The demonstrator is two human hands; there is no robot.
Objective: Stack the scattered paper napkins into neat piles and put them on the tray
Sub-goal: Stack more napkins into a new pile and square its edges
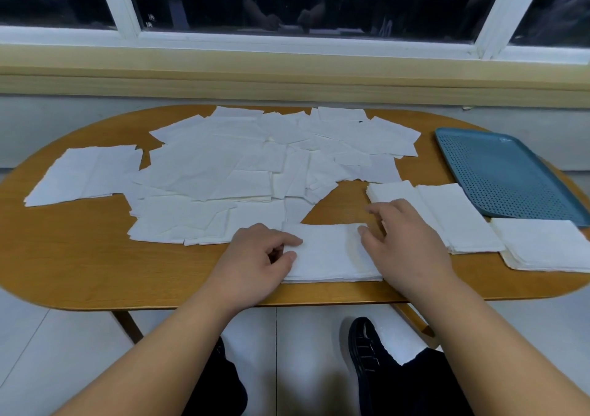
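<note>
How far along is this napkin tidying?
Done: neat piles lie beside the teal tray, which holds none yet. In hand: the left hand pinches the front pile; the right hand rests on it. Left: scattered napkins across the table.

Nothing written can be read in this view, neither word, number nor brand. Far beyond the fingers [289, 240] of the left hand [252, 259], the window pane [303, 0] carries two small pale marks [150, 21], too tiny to make out. Beyond and to the right of the right hand [405, 243], the blue tray [510, 179] shows a faint mark [504, 141] near its far rim, also illegible.
</note>
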